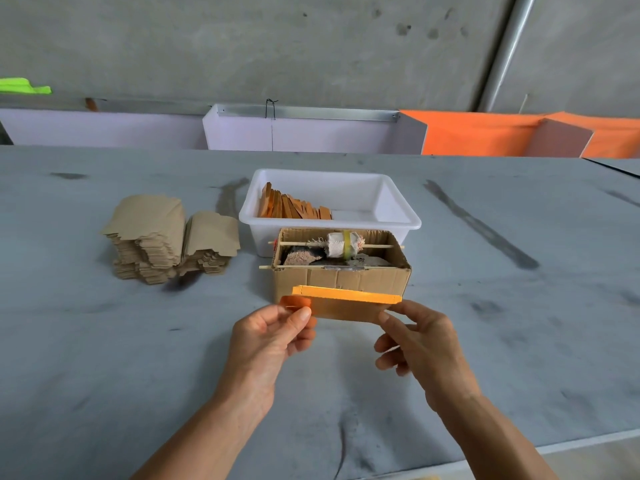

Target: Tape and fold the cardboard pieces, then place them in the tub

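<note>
Both hands, left hand and right hand, are pinching a folded cardboard piece, seemingly taped; next it is probably going into the white tub.

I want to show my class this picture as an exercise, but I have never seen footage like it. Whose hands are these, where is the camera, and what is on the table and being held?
There is no machine here. A person wears a camera on the head, so you look forward and down at their own two hands. The left hand and right hand each pinch one end of a folded cardboard piece with orange tape, held above the grey table. Behind it stands an open cardboard box with sticks across it carrying a wrapped roll. Behind that is a white tub holding finished orange pieces. To the left lie stacks of flat cardboard pieces, still untaped.
</note>
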`<state>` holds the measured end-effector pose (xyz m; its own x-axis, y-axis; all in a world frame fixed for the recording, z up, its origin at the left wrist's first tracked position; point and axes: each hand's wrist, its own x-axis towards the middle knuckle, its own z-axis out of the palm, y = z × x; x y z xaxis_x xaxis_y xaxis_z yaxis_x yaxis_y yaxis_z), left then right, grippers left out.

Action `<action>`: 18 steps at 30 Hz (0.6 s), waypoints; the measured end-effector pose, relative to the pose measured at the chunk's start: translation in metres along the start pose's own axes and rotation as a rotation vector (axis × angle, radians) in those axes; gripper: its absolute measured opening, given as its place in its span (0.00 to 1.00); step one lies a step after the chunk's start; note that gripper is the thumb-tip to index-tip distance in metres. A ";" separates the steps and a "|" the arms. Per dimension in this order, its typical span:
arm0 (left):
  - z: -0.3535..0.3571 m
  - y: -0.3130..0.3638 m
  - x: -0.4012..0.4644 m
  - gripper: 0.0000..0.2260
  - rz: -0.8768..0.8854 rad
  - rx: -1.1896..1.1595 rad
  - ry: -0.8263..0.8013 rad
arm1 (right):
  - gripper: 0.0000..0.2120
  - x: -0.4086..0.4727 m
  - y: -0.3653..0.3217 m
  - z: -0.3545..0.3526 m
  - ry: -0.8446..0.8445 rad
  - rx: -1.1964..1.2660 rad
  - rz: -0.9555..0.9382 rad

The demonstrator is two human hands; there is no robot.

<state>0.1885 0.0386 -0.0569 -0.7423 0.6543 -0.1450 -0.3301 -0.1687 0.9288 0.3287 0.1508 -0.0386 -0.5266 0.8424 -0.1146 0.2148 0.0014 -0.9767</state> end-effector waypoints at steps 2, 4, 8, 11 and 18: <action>0.000 0.000 -0.001 0.06 -0.002 -0.003 -0.021 | 0.06 -0.001 -0.001 0.001 -0.065 0.104 0.066; 0.000 0.000 -0.001 0.09 -0.015 -0.002 -0.036 | 0.04 0.001 0.001 0.002 -0.127 0.211 0.143; -0.002 0.002 0.001 0.03 -0.062 0.022 -0.031 | 0.07 0.005 0.008 0.003 -0.190 0.391 0.178; -0.005 0.005 0.003 0.01 -0.072 0.039 -0.031 | 0.10 0.007 0.011 0.004 -0.210 0.459 0.167; -0.010 0.007 0.001 0.05 -0.015 0.104 -0.048 | 0.02 0.011 0.016 0.002 -0.223 0.481 0.170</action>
<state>0.1795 0.0303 -0.0535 -0.7082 0.6910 -0.1450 -0.2766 -0.0826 0.9574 0.3246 0.1592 -0.0561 -0.6897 0.6750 -0.2621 -0.0603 -0.4143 -0.9082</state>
